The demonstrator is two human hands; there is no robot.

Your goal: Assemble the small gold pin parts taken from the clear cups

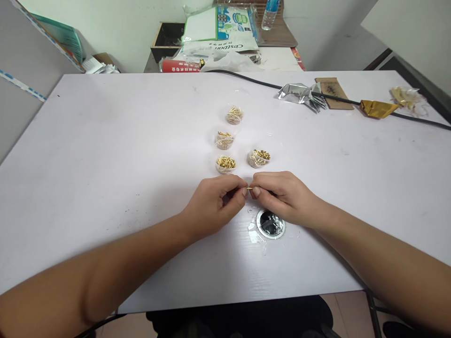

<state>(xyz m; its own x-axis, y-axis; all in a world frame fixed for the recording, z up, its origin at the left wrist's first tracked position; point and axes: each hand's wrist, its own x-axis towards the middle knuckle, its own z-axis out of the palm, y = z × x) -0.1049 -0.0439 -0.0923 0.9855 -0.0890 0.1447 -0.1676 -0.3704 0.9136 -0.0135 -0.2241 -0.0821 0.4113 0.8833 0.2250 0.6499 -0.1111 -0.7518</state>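
My left hand [214, 202] and my right hand [282, 193] meet at the middle of the white table [105, 164], fingertips pinched together on a small gold pin [249, 188] held between them. Both hands are closed. Just beyond the fingers stand small clear cups of gold pins: one [226, 163] near my left hand, one [258, 157] near my right, and two more [224, 139] [234, 114] farther back. A round metal-rimmed hole [270, 223] in the tabletop lies right under my right wrist.
A black cable [352, 101] runs across the table's far right. Silver foil [299, 93], a brown card [333, 92], gold foil [378, 109] and a clear bag [408, 98] lie there. Behind the table are boxes, bags and a bottle [270, 13].
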